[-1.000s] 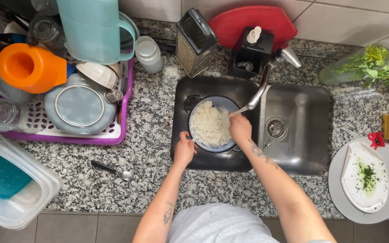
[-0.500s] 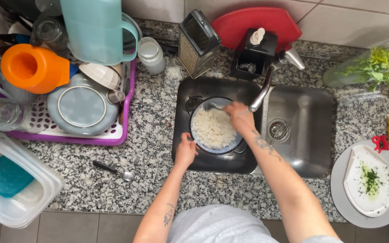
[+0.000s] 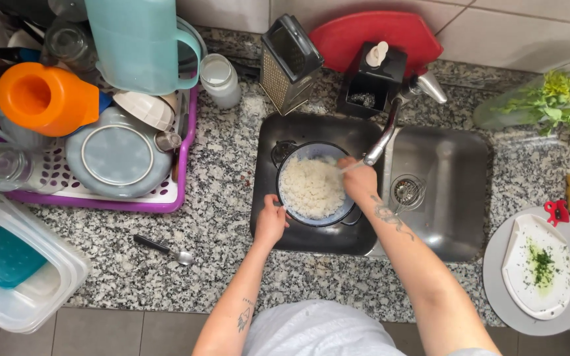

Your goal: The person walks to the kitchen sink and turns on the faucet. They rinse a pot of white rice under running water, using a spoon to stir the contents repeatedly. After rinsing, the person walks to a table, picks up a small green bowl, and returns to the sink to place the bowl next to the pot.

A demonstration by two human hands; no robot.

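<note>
This is a home kitchen, seen from right above the counter. A speckled granite worktop [image 3: 225, 171] runs across the whole view, with a steel double sink [image 3: 443, 198] and its tap [image 3: 390, 128] set in at the centre. At ten o'clock a purple dish rack [image 3: 166, 198] is piled with washed plates, cups, an orange jug [image 3: 44, 99] and a pale teal pitcher [image 3: 140, 43]. At twelve o'clock a box grater [image 3: 288, 62], a red cutting board [image 3: 384, 33] and a black soap dispenser [image 3: 374, 79] stand against the tiled wall [image 3: 529, 26]. Fresh herbs [image 3: 555, 99] lie at two o'clock, a plate with chopped greens [image 3: 539, 267] at four, and stacked plastic food containers [image 3: 14, 264] at eight.
</note>
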